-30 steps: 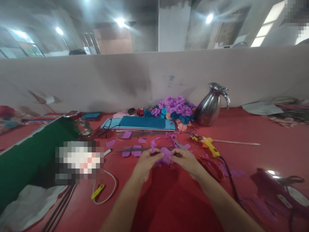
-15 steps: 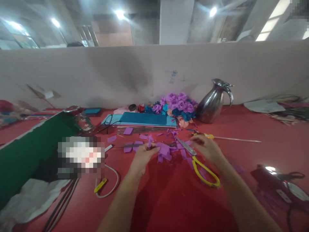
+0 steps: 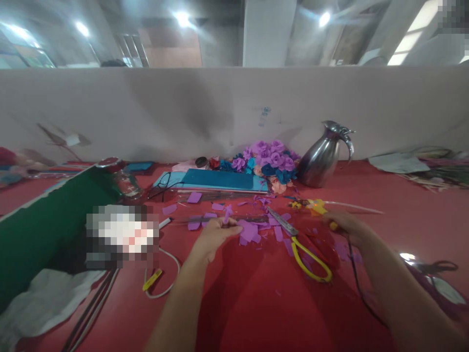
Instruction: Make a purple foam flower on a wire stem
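Note:
My left hand (image 3: pixel 218 234) pinches a small rolled purple paper piece (image 3: pixel 227 214) upright between thumb and fingers, just over the scattered purple paper pieces (image 3: pixel 249 231). My right hand (image 3: pixel 342 224) is closed round the handle of a yellow hot glue gun (image 3: pixel 317 207); its nozzle points left and a clear glue stick (image 3: pixel 355 205) sticks out of its back. A black cord (image 3: pixel 354 274) hangs below that hand. Between my hands lie scissors (image 3: pixel 309 256) with yellow handles, their blades pointing up and left.
Behind the paper lie blue sheets (image 3: pixel 220 179), eyeglasses (image 3: pixel 164 185) and a heap of purple and blue paper flowers (image 3: pixel 269 155). A metal jug (image 3: pixel 322 156) stands at the back right. A green panel (image 3: pixel 54 220) and a glass jar (image 3: pixel 126 181) are at left.
My right hand has moved right and taken hold of the glue gun, which is now lifted and tilted. My left hand stays nearly in place with its purple paper.

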`<act>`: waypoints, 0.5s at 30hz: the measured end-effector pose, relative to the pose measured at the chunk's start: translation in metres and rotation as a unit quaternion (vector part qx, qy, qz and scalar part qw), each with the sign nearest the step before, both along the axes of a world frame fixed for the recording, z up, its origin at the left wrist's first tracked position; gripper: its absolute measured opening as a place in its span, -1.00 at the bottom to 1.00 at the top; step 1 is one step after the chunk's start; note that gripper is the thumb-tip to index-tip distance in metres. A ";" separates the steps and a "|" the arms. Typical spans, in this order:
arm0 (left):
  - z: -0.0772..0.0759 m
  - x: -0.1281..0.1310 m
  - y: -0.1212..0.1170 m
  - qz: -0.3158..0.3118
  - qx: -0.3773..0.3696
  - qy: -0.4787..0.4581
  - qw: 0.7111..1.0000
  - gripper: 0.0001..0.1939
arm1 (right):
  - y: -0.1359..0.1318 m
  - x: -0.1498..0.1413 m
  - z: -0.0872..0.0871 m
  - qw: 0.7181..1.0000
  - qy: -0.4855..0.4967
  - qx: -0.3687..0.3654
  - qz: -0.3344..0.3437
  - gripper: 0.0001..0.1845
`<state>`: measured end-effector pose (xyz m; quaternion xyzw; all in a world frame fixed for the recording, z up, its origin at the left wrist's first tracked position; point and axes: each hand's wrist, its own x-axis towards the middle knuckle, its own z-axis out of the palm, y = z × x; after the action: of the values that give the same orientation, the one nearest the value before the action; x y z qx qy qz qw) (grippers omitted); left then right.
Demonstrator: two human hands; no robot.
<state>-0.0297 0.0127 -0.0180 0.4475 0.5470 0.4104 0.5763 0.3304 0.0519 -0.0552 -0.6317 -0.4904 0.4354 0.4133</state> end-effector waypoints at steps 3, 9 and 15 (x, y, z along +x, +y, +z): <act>-0.006 0.000 0.000 -0.037 -0.023 0.053 0.998 -0.82 | -0.014 -0.008 0.018 0.995 0.088 -0.048 -0.016 -0.74; -0.012 0.011 -0.003 -0.090 -0.072 0.083 0.990 -0.83 | -0.052 -0.035 0.042 0.992 0.126 0.005 0.014 -0.52; -0.027 0.012 0.000 -0.118 -0.050 0.152 0.980 -0.93 | -0.090 -0.063 0.040 0.993 0.078 -0.023 0.089 -0.52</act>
<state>-0.0172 0.0131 -0.0447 0.5367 0.5910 0.2389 0.5528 0.2673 -0.0379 -0.0149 -0.5589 -0.5007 0.5300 0.3951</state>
